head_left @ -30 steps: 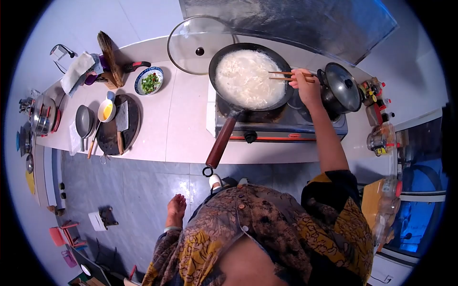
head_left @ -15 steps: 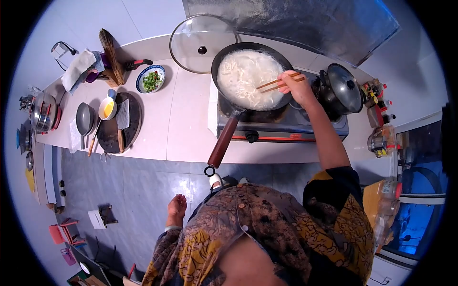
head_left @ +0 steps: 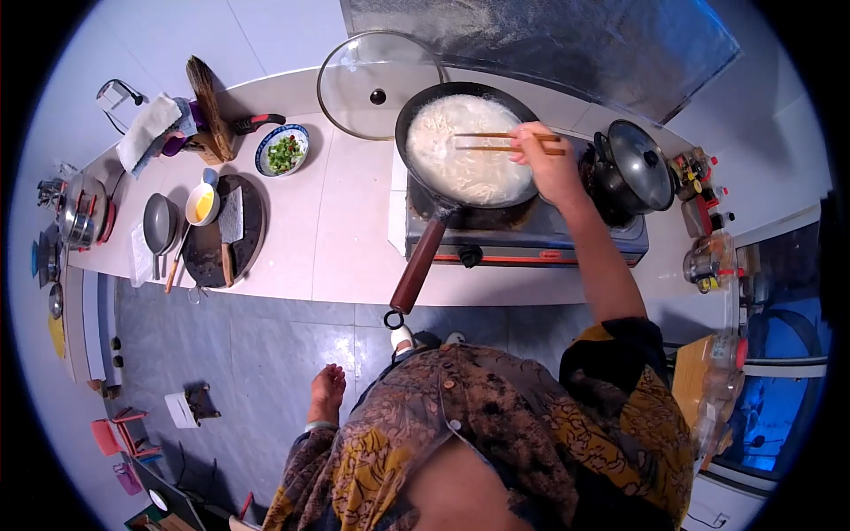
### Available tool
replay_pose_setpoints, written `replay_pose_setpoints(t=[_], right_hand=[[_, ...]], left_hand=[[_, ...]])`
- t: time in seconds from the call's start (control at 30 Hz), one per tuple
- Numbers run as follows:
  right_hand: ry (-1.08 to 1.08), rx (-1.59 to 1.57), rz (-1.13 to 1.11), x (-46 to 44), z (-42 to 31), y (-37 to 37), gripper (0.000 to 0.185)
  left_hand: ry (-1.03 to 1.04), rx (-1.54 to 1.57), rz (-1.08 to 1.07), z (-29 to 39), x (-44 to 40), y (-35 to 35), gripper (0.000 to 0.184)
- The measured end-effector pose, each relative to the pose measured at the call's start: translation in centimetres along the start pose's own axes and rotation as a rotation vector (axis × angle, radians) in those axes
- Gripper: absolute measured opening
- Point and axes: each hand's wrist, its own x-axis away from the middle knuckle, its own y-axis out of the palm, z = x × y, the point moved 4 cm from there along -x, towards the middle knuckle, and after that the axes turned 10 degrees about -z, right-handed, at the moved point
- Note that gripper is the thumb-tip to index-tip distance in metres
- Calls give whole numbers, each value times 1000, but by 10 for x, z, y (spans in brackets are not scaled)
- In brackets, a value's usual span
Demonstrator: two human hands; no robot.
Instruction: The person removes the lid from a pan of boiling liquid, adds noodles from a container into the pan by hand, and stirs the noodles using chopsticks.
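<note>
Chopsticks (head_left: 482,135) had swung from a slant to nearly level since half a second earlier, their tips now farther left, over the middle of the pan (head_left: 469,88). The right hand (head_left: 547,166) was closed narrowly around both sticks near their rear ends, which poked out past its fingers on the right. It hovered at the pan's right edge, with the pale noodles (head_left: 460,173) just to its left, in cloudy liquid; whether the tips dipped in, I could not tell. The left hand (head_left: 328,389) hung loose and unclenched beside the shirt (head_left: 372,451), well apart from the pan. A covered pot (head_left: 642,168) stood near the right hand, on its right.
</note>
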Motion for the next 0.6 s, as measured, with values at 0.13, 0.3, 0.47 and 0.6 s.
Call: replay_pose_setpoints(t=[0.13,0.3,0.47,0.6], right_hand=[[-45,71,-19,-22,1,31,23],[66,161,-56,-53,17,48,25],[170,93,-15,-60,48,31,25],[138,129,24,-54,47,20,24]], left_hand=[[-10,8,-4,1,4,4,22],[13,-32,54,2,11,4,25],[18,38,90,-7,19,-7,25],[-12,27,55,-11,16,-15,25]])
